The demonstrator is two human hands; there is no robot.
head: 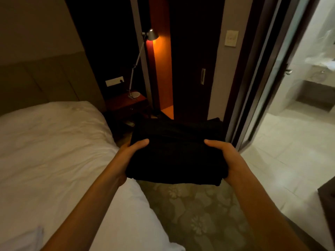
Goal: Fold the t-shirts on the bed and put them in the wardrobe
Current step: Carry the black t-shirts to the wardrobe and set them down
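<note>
Folded t-shirts [176, 151]: a black stack held in mid-air above the patterned carpet [195, 214], just beside the bed's edge; so dark that the number of garments and the fold lines cannot be made out.
Left hand [129, 157]: grips the stack's left side, thumb lying on top, fingers hidden beneath the cloth.
Right hand [223, 157]: grips the right side the same way, thumb on top, fingers out of sight under the stack.
Bed [54, 151]: white, rumpled sheet; cut off by the left and lower edges.
Pale cloth [39, 232]: a small crumpled piece on the sheet at bottom left, too blurred to identify.
Wardrobe [192, 73]: dark sliding door with a recessed metal handle [203, 76], ahead of the hands; its interior is not visible, only an orange-lit wooden panel beside it.
Lamp [151, 34]: jointed arm, lit head, standing on the bedside table [126, 104]; the table's lower part is lost in shadow.
Wall switch plate [231, 38]: pale, detail blurred.
Socket plate [114, 81]: white, on the dark wall above the table.
Glass door [272, 78]: open at right, giving onto a bright bathroom whose fittings are overexposed and indistinct.
Dark furniture corner [327, 194]: cut off at the right edge, unidentifiable.
Writing: none legible anywhere.
</note>
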